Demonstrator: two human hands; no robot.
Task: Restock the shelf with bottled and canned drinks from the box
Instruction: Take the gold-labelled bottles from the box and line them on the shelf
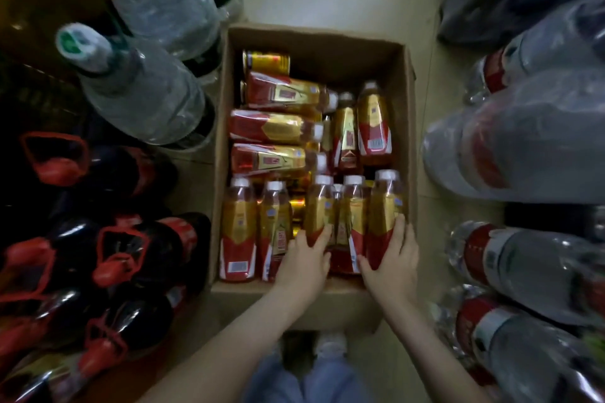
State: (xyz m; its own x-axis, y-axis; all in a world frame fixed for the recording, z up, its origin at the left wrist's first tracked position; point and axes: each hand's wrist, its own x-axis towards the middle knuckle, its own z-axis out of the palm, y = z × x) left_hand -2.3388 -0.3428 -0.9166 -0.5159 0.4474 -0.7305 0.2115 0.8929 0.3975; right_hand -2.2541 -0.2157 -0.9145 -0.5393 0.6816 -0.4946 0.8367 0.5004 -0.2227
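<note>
Box stands on the floor. Along its near edge, the left grip grasps the middle bottle and the right grip grasps the corner bottle, both at the base. The long axes run near-to-far, caps pointing away from the grips. In my judgement, each will lift base-first.

Matt cardboard box, glossy plastic bottles

One cardboard box; within it, at least ten amber bottles with white caps, others partly hidden; one gold can plainly visible; two hands, left hand and right hand; at least four dark jugs with red handles.
</note>
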